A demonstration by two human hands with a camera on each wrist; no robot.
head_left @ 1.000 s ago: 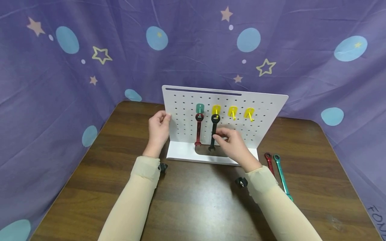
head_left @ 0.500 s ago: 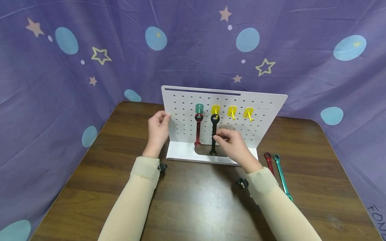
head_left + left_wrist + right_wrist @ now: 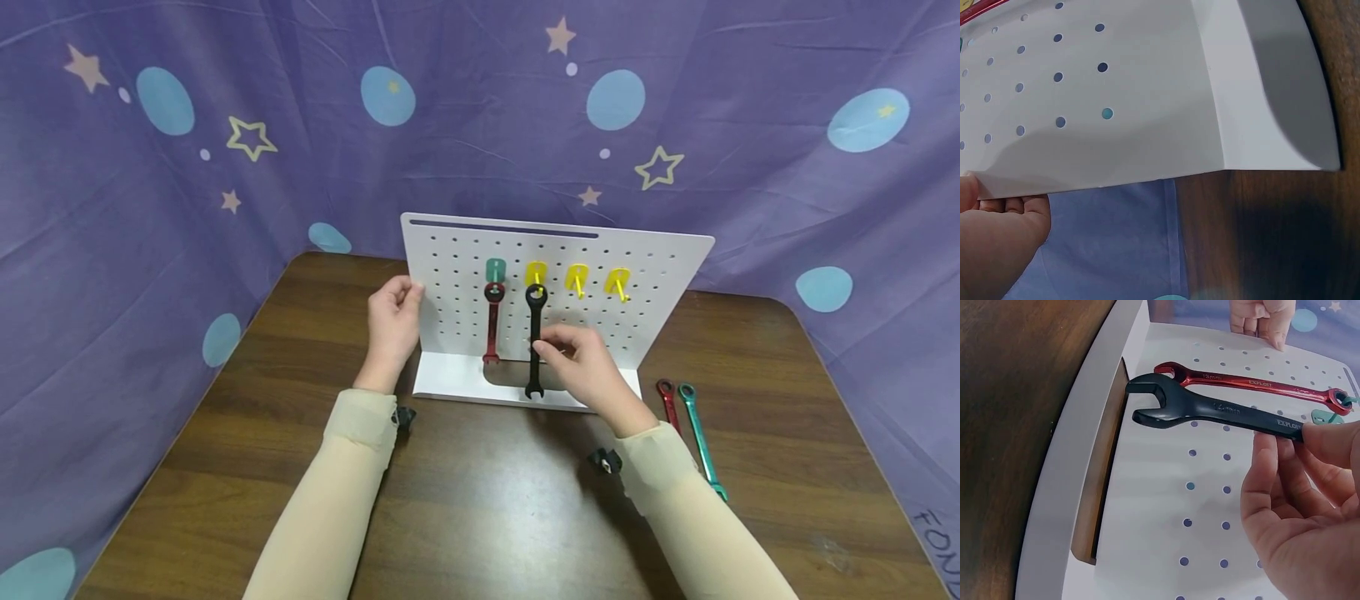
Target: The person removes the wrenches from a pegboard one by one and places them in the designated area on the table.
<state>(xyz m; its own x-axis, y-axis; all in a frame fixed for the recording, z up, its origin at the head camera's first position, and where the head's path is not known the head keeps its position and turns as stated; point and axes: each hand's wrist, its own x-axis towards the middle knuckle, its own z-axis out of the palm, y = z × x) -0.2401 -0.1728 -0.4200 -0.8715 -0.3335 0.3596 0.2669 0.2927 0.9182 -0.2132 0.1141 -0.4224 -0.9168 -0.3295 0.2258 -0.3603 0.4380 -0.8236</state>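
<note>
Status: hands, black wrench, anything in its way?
Left hand gripping edge of white perforated board. Right hand pinching black metal wrench, upper end at leftmost yellow hook, seating unclear. Red metal wrench alongside, apart; no visible obstruction.

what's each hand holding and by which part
The right hand pinches the black wrench by its shaft; the left hand grips the white pegboard by its side edge.

Black wrench (image 3: 535, 323) swung outward at bottom, right hand (image 3: 581, 364) shifted rightward

"EXPLOIT", blurred "mm" sizes: black wrench (image 3: 1216, 412), red wrench (image 3: 1260, 385); "FON…": purple curtain (image 3: 480, 108).
</note>
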